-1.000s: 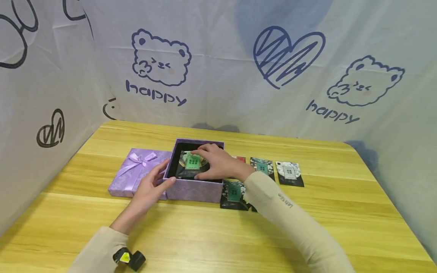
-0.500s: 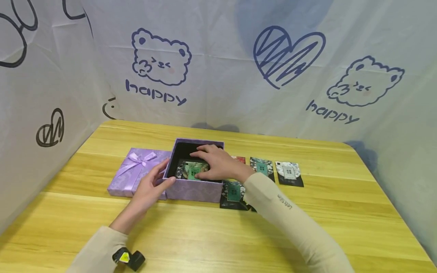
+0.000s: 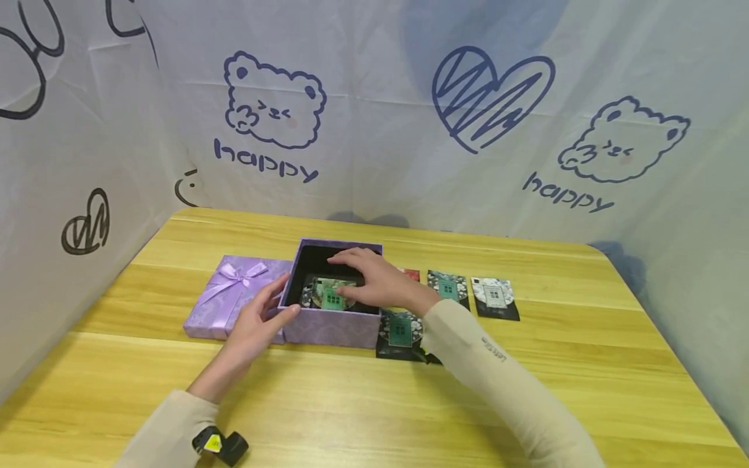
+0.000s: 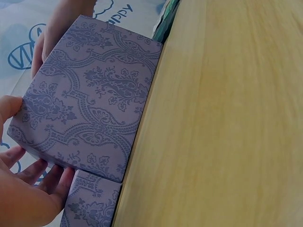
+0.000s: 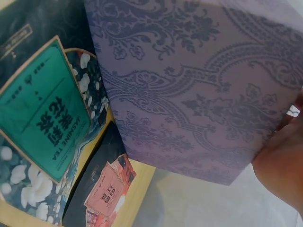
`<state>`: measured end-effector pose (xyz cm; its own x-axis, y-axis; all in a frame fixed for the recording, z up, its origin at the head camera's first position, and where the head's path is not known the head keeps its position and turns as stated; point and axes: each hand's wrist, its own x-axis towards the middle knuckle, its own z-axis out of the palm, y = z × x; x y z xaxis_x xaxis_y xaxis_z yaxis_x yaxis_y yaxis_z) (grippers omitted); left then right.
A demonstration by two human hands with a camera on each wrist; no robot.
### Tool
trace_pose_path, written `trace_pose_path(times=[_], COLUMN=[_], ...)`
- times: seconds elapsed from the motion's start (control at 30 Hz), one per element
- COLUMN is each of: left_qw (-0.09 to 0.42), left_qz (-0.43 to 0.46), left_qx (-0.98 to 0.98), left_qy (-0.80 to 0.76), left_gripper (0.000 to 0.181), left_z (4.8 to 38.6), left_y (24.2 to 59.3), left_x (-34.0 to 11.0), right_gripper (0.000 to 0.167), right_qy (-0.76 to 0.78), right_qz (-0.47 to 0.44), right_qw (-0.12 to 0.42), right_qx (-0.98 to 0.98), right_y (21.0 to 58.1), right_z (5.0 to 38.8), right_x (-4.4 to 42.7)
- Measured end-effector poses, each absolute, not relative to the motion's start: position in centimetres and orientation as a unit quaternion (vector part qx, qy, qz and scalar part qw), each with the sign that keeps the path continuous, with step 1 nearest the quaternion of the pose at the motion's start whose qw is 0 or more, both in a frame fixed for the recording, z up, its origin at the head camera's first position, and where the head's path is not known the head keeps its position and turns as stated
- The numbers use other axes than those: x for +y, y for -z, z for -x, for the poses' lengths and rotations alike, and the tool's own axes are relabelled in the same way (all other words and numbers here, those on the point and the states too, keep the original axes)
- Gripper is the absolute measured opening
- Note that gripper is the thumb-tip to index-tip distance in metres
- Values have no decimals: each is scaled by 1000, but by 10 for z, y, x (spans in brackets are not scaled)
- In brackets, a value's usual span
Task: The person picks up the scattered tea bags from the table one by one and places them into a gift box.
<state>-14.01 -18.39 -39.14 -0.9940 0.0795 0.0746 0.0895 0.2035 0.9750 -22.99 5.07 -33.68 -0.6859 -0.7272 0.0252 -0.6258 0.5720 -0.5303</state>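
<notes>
A purple patterned gift box [image 3: 333, 327] with a black inside stands on the table without its lid. My left hand [image 3: 251, 328] holds its near left corner, thumb at the front rim and fingers along the left side. In the left wrist view the fingers [image 4: 47, 177] touch the box's side. Inside lies a green-labelled tea sachet [image 3: 328, 292], with part of another sachet showing beside it. My right hand [image 3: 383, 279] reaches over the right rim into the box, fingers spread and thumb over the green-labelled sachet; whether it touches is unclear.
The purple lid with a ribbon bow [image 3: 240, 279] lies left of the box. Right of it are a jasmine tea sachet [image 5: 45, 113], a red-labelled sachet [image 5: 104, 194], another green-labelled sachet [image 3: 447, 286] and a white sachet [image 3: 495, 297]. A printed cloth [image 3: 374, 130] hangs behind the table.
The green-labelled sachet was tilted up in my right hand and now lies lower in the box. My right fingers have let go and drawn slightly right. My left hand stays put.
</notes>
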Motion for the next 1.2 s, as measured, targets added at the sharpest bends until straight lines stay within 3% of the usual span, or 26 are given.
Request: trace_pose_path(times=[0.33, 0.57, 0.77, 1.2], left_qw=[8, 10, 10, 5], left_qz=[56, 56, 57, 53], left_qx=[-776, -774, -774, -770], left_qy=[629, 631, 631, 636], left_gripper=[63, 63, 63, 63], left_z=[140, 140, 140, 139], left_y=[390, 390, 390, 392], left_x=[-184, -185, -185, -184], right_gripper=[51, 53, 51, 47], right_qy=[315, 378, 342, 301], right_qz=[365, 326, 330, 232], right_qw=[84, 112, 74, 74], right_qx=[872, 859, 877, 922], right_y=[331, 332, 343, 381], right_z=[232, 235, 241, 251], right_x=[82, 112, 138, 211])
